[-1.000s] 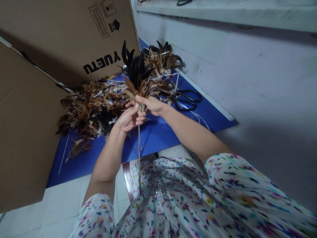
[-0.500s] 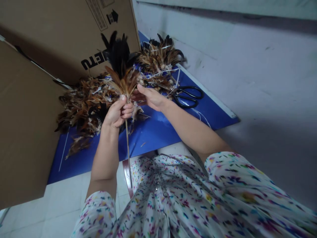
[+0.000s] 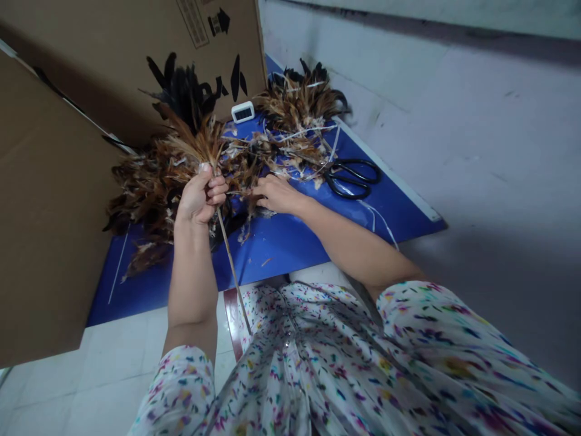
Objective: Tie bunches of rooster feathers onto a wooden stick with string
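My left hand (image 3: 203, 194) is closed round the thin stick of a feather duster (image 3: 229, 254), just below its feathers. Black plumes (image 3: 181, 91) top it, with brown feathers (image 3: 195, 142) around their base; the stick slants down towards my lap. Lower and to the right, my right hand (image 3: 276, 194) reaches down to the loose brown feathers (image 3: 247, 160) on the blue board. Its fingers are bent together at a small tuft, their tips partly hidden. Black-handled scissors (image 3: 351, 178) lie to the right of that hand, blades partly covered.
A heap of brown feathers (image 3: 140, 181) covers the left of the blue board (image 3: 290, 242). Behind lie a tied feather bundle (image 3: 302, 100) and a small white digital timer (image 3: 242, 112). Large cardboard boxes (image 3: 40, 200) stand left and behind; a pale wall (image 3: 431, 121) bounds the right. White string (image 3: 385, 227) trails nearby.
My left hand has carried the feather duster left, tilting its stick. My right hand has let go of it and dropped to the loose feathers. The timer has come into view.
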